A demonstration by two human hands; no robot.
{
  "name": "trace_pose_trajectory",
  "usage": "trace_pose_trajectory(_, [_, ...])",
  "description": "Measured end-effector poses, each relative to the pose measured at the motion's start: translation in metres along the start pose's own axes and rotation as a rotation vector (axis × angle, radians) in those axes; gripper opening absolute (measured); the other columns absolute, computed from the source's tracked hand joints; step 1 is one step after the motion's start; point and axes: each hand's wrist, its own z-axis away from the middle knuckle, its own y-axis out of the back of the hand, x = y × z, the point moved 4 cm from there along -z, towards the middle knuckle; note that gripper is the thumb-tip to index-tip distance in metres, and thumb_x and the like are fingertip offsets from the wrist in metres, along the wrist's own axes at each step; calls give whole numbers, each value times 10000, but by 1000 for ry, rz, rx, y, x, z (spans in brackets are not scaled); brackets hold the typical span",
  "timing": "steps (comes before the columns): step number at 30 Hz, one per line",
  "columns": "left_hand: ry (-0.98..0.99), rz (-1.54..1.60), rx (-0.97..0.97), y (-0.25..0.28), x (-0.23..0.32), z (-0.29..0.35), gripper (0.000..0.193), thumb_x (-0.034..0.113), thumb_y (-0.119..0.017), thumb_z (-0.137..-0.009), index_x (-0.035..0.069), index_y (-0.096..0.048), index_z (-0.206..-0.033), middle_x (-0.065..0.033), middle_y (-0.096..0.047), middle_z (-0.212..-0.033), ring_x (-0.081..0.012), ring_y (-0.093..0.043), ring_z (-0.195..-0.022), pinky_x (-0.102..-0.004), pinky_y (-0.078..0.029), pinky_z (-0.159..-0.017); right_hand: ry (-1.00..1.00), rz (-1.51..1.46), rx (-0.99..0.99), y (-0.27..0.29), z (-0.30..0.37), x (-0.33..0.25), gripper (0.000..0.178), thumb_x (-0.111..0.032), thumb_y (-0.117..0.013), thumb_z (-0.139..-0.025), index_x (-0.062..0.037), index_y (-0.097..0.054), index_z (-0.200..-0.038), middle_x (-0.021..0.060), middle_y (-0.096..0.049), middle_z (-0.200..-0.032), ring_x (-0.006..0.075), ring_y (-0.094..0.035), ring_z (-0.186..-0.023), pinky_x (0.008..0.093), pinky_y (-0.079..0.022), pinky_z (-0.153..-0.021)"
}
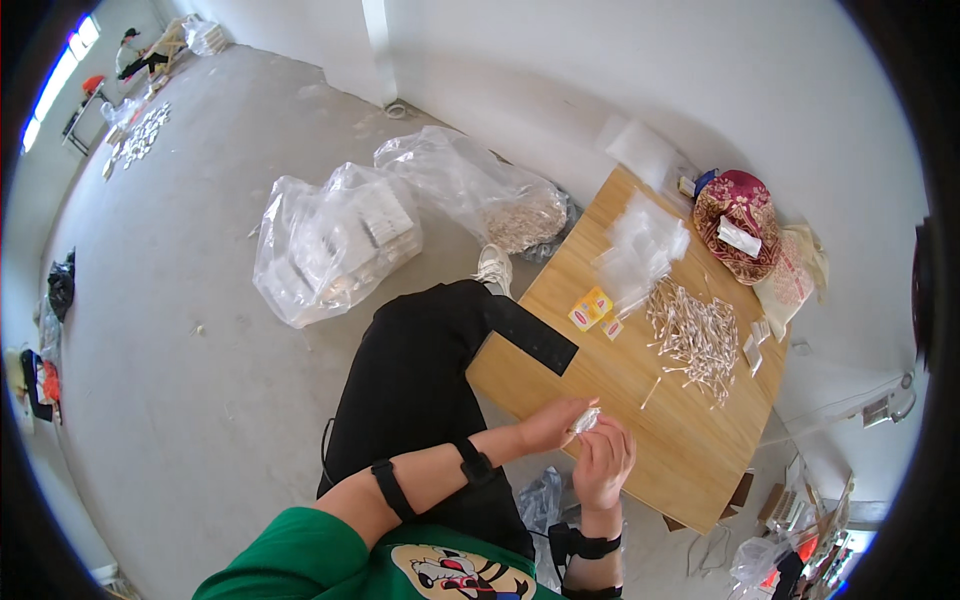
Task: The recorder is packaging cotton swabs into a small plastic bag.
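Both hands meet above the table's near edge. Between them is a small, shiny white packet (585, 420); its contents are too small to make out. My left hand (553, 425) has its fingertips closed on one side of the packet. My right hand (605, 462) curls its fingers round the other side. Farther off on the wooden table (600, 385) lies a loose heap of cotton swabs (695, 338), with a stray cotton swab (651, 393) nearer to my hands. Beside the heap are clear plastic bags (640, 250) and yellow printed cards (592, 308).
Small white packets (753, 352) sit at the table's right edge, near a red patterned cloth bundle (737, 225). Left of the table, large clear sacks (340, 240) stand on the floor. A black flat piece (535, 338) lies at the table's left edge. Another person (130, 55) sits far away.
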Motion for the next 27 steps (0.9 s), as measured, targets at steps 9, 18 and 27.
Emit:
trace_pose_trajectory(9, [52, -21, -21, 9, -1, 4, 666, -58, -654, -772, 5, -449, -1402, -228, -605, -1162, -425, -573, -1076, -451, -457, -927, -26, -21, -58, -4, -11, -10, 187, 23, -718, -735, -45, -607, -869, 114, -629, -945, 331, -620, -981, 434, -483, -851])
trace_pose_trajectory(18, [-7, -41, 59, 24, 4, 2, 656, -57, -673, -754, -10, -462, -1374, -216, -612, -1110, -417, -574, -1046, -454, -459, -880, -194, -98, -63, -14, -7, -10, 248, 32, -754, -696, -37, -588, -867, 141, -621, -962, 356, -608, -965, 439, -481, -838])
trace_pose_trajectory(27, [-41, -152, 14, 22, 9, 3, 697, -23, -713, -726, -6, -456, -1374, -207, -614, -1072, -413, -582, -1005, -458, -469, -847, -234, -75, -135, -12, -2, -4, 227, 34, -745, -679, -37, -583, -821, 143, -623, -968, 358, -601, -962, 428, -478, -832])
